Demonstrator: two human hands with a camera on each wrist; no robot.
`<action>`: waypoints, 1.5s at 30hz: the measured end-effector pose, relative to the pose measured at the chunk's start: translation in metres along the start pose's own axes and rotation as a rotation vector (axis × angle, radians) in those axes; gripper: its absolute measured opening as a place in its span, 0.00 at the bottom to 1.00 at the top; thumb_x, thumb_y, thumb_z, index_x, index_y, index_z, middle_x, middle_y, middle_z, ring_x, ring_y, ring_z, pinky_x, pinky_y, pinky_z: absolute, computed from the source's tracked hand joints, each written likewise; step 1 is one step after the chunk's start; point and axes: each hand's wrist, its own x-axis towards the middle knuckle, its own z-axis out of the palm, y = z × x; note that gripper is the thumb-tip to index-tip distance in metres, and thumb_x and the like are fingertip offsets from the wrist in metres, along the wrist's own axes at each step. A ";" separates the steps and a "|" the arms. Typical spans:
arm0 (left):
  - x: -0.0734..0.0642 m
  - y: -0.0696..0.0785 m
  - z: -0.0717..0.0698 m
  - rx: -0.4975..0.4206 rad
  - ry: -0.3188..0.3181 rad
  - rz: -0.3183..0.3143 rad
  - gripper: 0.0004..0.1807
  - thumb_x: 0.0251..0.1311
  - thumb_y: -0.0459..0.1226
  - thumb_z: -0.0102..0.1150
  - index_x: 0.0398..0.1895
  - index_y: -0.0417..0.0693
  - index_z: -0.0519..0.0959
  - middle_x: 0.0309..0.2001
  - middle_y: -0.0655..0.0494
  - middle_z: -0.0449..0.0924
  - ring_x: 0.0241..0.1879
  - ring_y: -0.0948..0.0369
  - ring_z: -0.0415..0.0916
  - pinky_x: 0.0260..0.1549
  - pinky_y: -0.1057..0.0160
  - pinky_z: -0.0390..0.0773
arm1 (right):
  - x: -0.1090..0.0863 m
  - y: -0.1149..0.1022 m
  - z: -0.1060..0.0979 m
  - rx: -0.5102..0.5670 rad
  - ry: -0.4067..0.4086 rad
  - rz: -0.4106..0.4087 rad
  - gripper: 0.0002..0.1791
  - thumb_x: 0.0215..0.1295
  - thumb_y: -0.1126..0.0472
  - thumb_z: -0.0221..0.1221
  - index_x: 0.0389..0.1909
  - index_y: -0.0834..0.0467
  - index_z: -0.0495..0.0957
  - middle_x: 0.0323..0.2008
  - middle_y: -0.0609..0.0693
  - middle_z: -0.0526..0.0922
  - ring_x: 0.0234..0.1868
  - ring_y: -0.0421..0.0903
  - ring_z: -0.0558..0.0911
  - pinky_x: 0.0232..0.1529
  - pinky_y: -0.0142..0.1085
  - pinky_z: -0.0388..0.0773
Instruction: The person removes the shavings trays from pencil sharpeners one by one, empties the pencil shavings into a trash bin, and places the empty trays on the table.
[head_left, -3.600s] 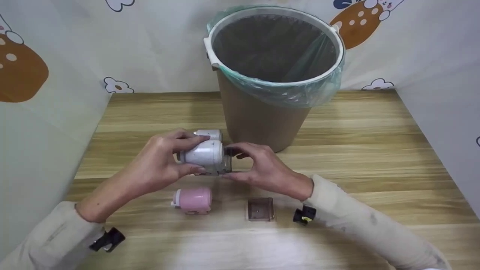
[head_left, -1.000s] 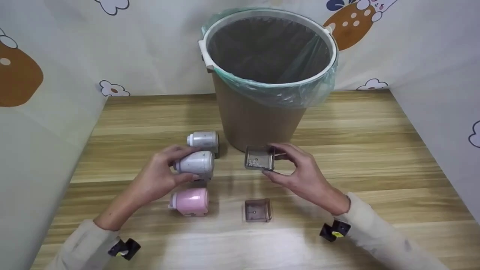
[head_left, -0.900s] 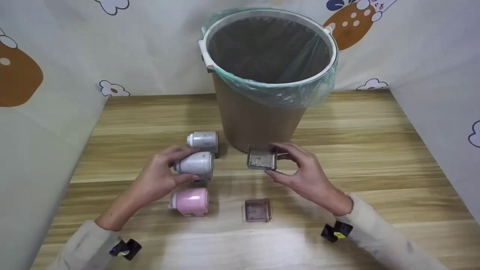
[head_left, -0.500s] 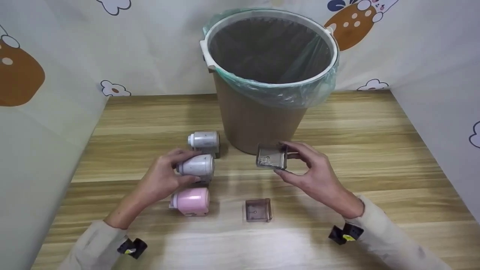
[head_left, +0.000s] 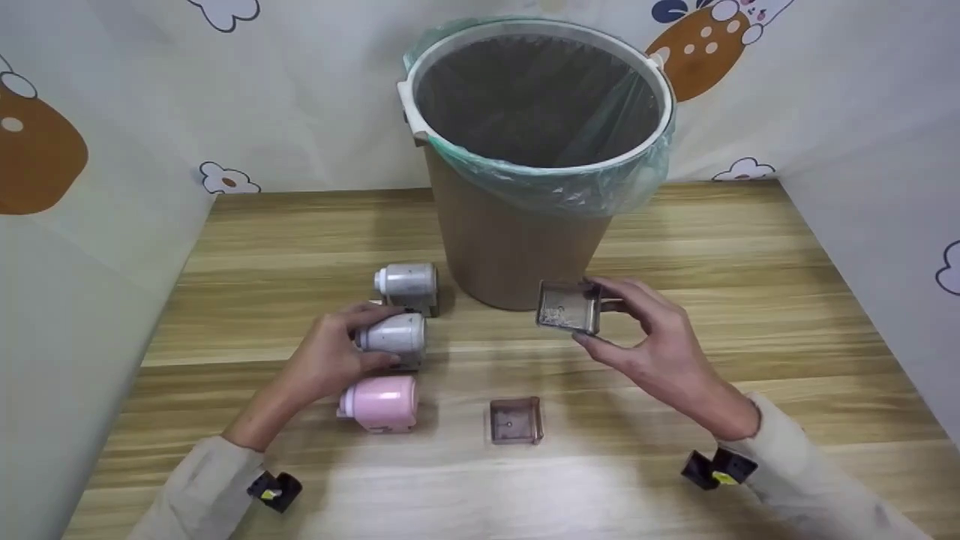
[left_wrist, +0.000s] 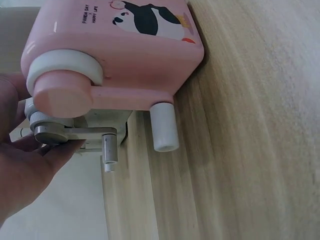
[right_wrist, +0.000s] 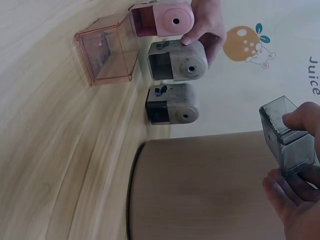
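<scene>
My left hand (head_left: pixel 335 351) grips the middle grey-white hand-crank pencil sharpener (head_left: pixel 395 334), low at the table between two others. Its drawer slot shows as a dark opening in the right wrist view. Between thumb and fingers, my right hand (head_left: pixel 660 337) holds a clear grey shavings drawer (head_left: pixel 568 306) in the air, in front of the bin; pale residue clings inside it. Nearer me lies a pink pencil sharpener (head_left: pixel 385 403), a panda printed on its side (left_wrist: pixel 150 20). Farther off is a second grey sharpener (head_left: pixel 409 280). A clear pinkish drawer (head_left: pixel 516 421) rests right of the pink sharpener.
Behind the sharpeners stands a tall brown bin (head_left: pixel 517 247) lined with a green plastic bag (head_left: pixel 559 191). The wood-grain table (head_left: pixel 750 315) meets patterned white wall cloth (head_left: pixel 315 97) at the back and sides.
The grey drawer came out of the middle sharpener. My right hand carried it right, lately also slightly up and tilted. My left hand lowered the sharpener toward the table.
</scene>
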 end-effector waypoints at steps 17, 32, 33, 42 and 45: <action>0.004 -0.014 0.000 0.008 -0.033 -0.006 0.33 0.46 0.30 0.76 0.61 0.39 0.79 0.59 0.38 0.80 0.56 0.42 0.80 0.58 0.44 0.80 | -0.002 -0.002 -0.030 -0.189 0.022 -0.063 0.35 0.44 0.74 0.75 0.58 0.61 0.79 0.50 0.54 0.85 0.49 0.35 0.82 0.54 0.20 0.78; 0.005 -0.017 -0.001 -0.011 -0.073 -0.012 0.34 0.49 0.30 0.75 0.63 0.40 0.77 0.59 0.40 0.80 0.53 0.45 0.80 0.56 0.46 0.81 | 0.007 -0.015 -0.061 -0.299 0.052 -0.116 0.37 0.44 0.73 0.76 0.61 0.58 0.79 0.50 0.53 0.85 0.49 0.28 0.80 0.53 0.16 0.76; 0.005 -0.017 -0.001 -0.019 -0.080 -0.016 0.34 0.49 0.30 0.74 0.63 0.41 0.77 0.59 0.40 0.80 0.53 0.46 0.81 0.55 0.47 0.81 | 0.008 -0.016 -0.063 -0.300 0.055 -0.120 0.37 0.44 0.73 0.75 0.61 0.58 0.79 0.50 0.53 0.85 0.50 0.27 0.80 0.54 0.16 0.76; 0.004 -0.016 -0.002 -0.026 -0.103 -0.038 0.35 0.50 0.31 0.74 0.65 0.41 0.75 0.62 0.39 0.77 0.55 0.44 0.80 0.57 0.46 0.81 | 0.016 -0.029 -0.079 -0.334 0.056 -0.094 0.38 0.46 0.73 0.75 0.63 0.57 0.78 0.52 0.54 0.84 0.51 0.26 0.78 0.56 0.14 0.72; 0.003 -0.015 -0.002 -0.026 -0.103 -0.048 0.36 0.50 0.31 0.74 0.66 0.42 0.74 0.63 0.39 0.77 0.56 0.44 0.79 0.58 0.45 0.80 | 0.021 -0.032 -0.083 -0.328 0.065 -0.116 0.38 0.45 0.74 0.74 0.62 0.58 0.78 0.52 0.55 0.84 0.52 0.27 0.78 0.57 0.15 0.72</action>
